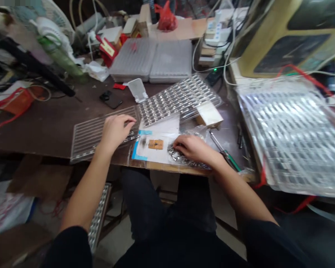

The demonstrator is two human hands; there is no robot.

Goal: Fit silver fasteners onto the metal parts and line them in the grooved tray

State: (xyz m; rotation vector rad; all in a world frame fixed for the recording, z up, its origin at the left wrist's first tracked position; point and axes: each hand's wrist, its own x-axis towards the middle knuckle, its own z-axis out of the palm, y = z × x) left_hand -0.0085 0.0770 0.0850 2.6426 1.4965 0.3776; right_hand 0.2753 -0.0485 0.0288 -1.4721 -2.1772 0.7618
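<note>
The right hand (191,147) covers part of a heap of small metal parts (174,154); its fingers curl down into them, and their tips are hidden, so whether it grips one cannot be told. The left hand (115,128) hides the middle of a ridged clear tray (85,139); its thumb and forefinger come close together, and I cannot tell if anything is pinched there. Blur hides the shape of single parts, too many to count. One brown block (156,144), with a small dark spot at its middle, lies between the hands. One filled tray (178,97) lies beyond them, its rows shiny and silver. Just right of the right hand is one green-handled screwdriver (231,160); beyond that hand sits one small box (210,113), white on top.
</note>
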